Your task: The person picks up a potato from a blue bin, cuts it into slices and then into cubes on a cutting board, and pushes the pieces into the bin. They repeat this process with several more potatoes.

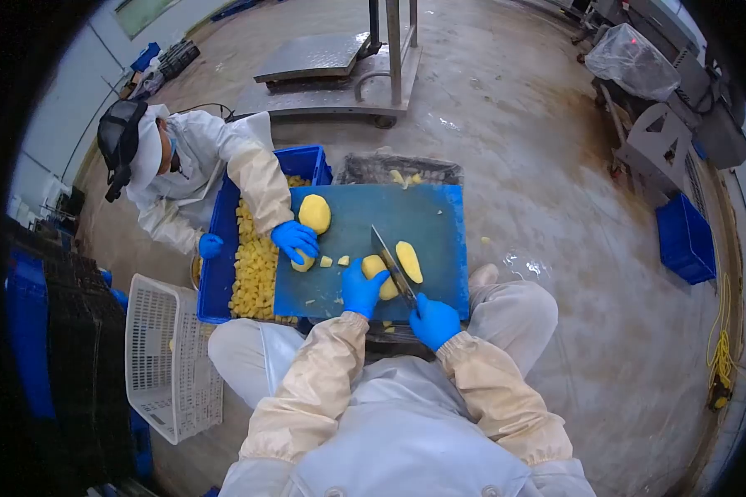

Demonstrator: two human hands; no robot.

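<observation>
On the blue cutting board (348,224), my gloved left hand (362,288) holds a peeled potato (375,267) against the surface. My gloved right hand (433,321) is closed round the handle of a knife (395,267), whose blade lies along the potato's right side. Just right of the blade rests a cut potato slice (409,262). Left of my left hand are small potato cubes (326,261). Near the board's left edge sits a whole peeled potato (314,214), and a co-worker's gloved hand (295,240) rests on another potato piece (303,262).
A blue crate (215,286) of potato cubes stands left of the board, with the co-worker (182,166) beside it. A white basket (153,348) is at the lower left. Behind are a dark crate (356,170) and a metal platform cart (307,101). A blue bin (685,238) stands far right.
</observation>
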